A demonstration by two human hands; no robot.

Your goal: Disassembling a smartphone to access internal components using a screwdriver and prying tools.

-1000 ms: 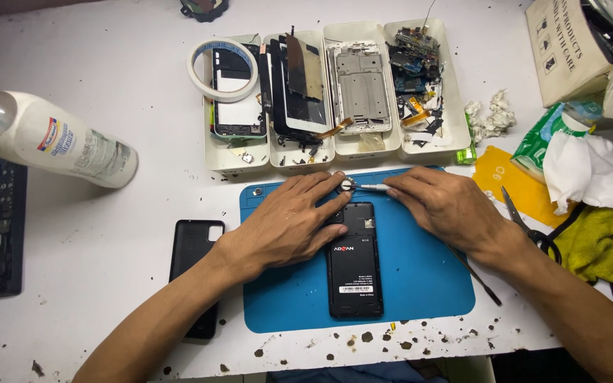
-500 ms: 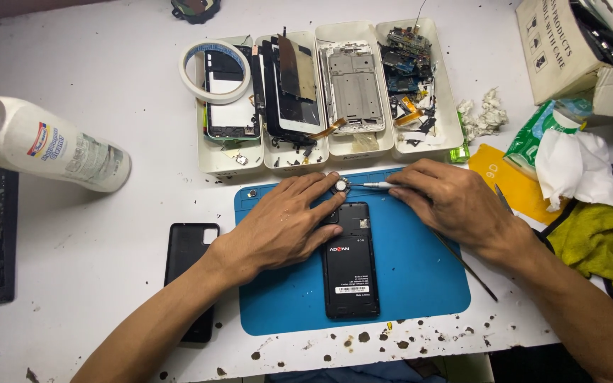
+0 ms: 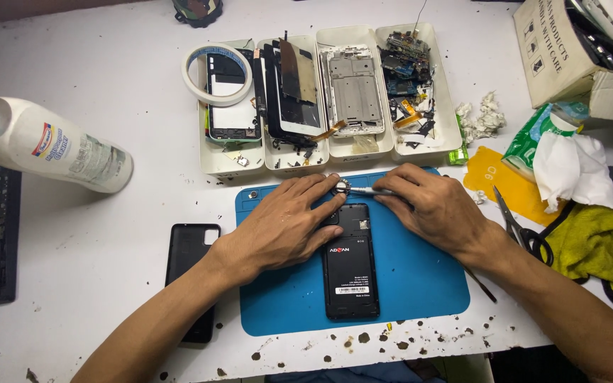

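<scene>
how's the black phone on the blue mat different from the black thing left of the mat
The black phone with its back exposed lies on the blue mat, label showing, left hand touching its top. The plain black phone cover lies on the white table, partly under the forearm. Both are black, oblong, lying flat.

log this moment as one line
left hand: pressing top of black phone on blue mat | right hand: holding thin metal tool at phone's top edge | black case: left of mat
</scene>
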